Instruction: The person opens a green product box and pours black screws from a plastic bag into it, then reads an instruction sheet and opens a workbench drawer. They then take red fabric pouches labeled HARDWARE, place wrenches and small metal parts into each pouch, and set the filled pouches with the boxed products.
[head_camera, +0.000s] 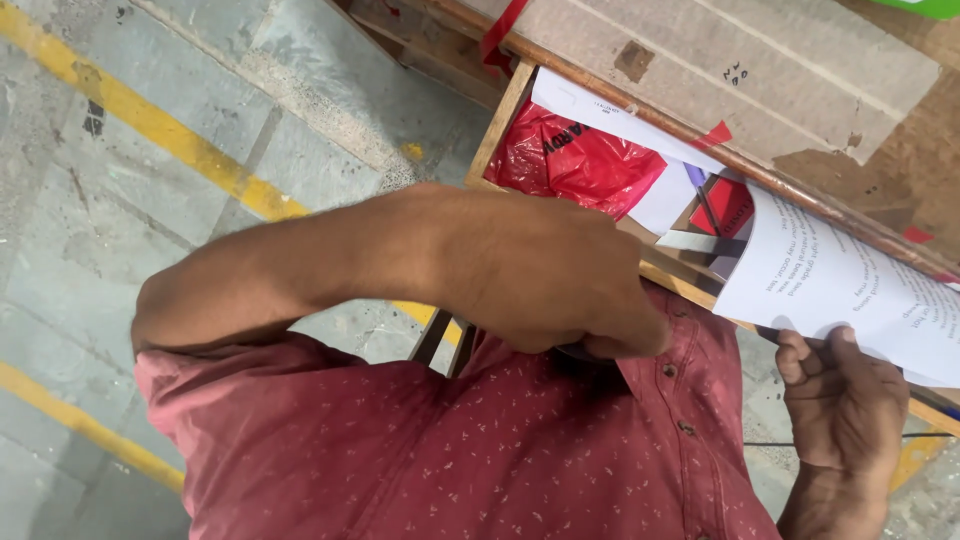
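My left hand (550, 275) is closed on the dark handle of a pair of scissors, whose grey blades (700, 242) point right at the edge of a white printed paper sheet (850, 280). The handle is mostly hidden under my fingers. My right hand (840, 400) pinches the lower edge of that sheet at the lower right. My left forearm crosses the middle of the view above my red patterned shirt (420, 450).
A wooden drawer (500, 120) under the table edge holds a red plastic bag (580, 160), white paper and a small red item (725, 205). A cardboard-covered worktop (760, 70) fills the upper right. Grey stone floor with yellow lines (150, 120) lies at left.
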